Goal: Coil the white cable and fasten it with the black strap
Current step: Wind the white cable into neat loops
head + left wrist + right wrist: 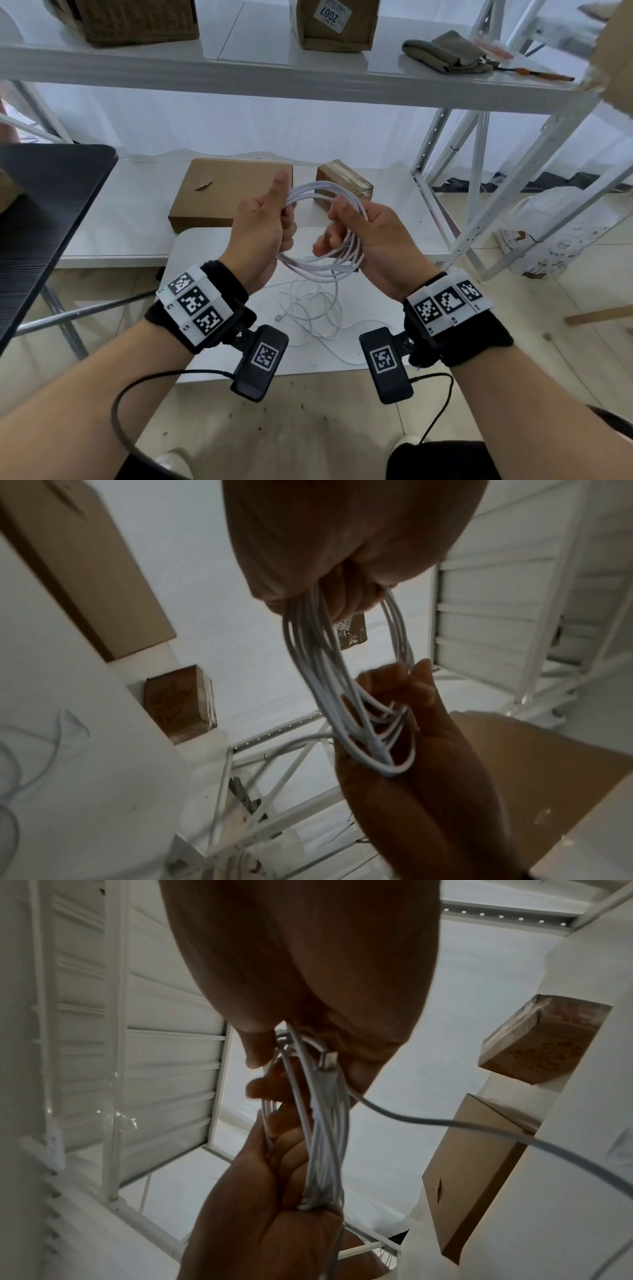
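We grip the white cable (322, 233) coil w/ both hands: left hand (263, 226) fist round one side (thumb up), right hand (373, 240) fingers curled on the other. Loose remainder trails down onto the surface (191, 246), near two cardboard boxes (229, 192).

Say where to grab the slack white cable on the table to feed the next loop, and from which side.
Probably pinch the slack just below the coil, where it hangs free beneath both hands, coming from above on the right hand side. The left hand already clamps the bundle. Avoid the plug end lying flat on the white table.
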